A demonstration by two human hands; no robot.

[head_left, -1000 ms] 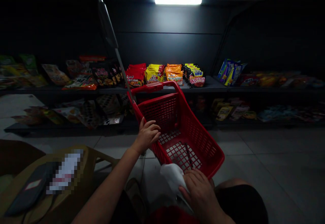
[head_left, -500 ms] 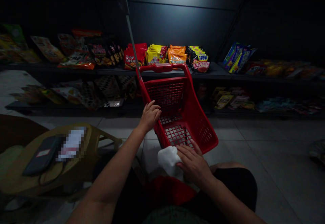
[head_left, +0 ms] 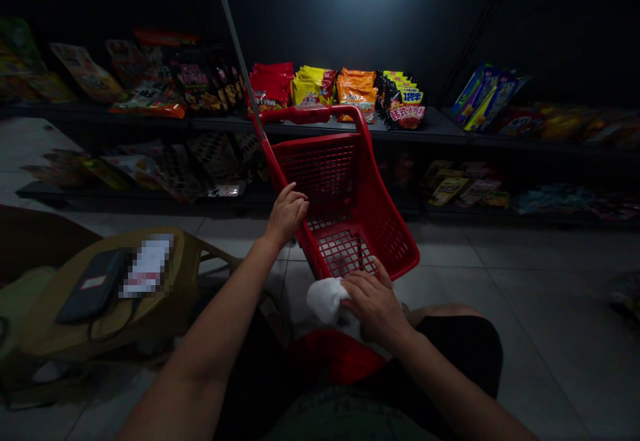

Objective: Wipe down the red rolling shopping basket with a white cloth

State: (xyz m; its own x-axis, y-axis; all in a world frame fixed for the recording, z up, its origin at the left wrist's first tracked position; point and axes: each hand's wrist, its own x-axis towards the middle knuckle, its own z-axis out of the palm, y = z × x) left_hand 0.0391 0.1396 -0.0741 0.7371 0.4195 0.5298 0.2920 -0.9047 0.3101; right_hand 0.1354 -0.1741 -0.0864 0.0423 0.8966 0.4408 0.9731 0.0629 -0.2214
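A red plastic shopping basket [head_left: 380, 221] on a long handle stands tilted on the floor in front of me, with nothing visible inside. My left hand [head_left: 287, 213] curls round the basket's left rim. My right hand [head_left: 373, 301] presses a crumpled white cloth [head_left: 326, 298] against the basket's near edge, fingers closed on the cloth. My knees and dark shorts show below.
Dark shelves [head_left: 430, 131] along the back wall hold rows of bright snack packets [head_left: 313, 86]. A tan plastic stool [head_left: 105, 308] with a dark pouch on it stands at the left. Pale floor tiles [head_left: 500, 274] stretch to the right.
The view has dropped, so the ceiling lamp has left the frame. The basket has tipped more upright and away from me, and my right hand has moved the cloth along its near edge.
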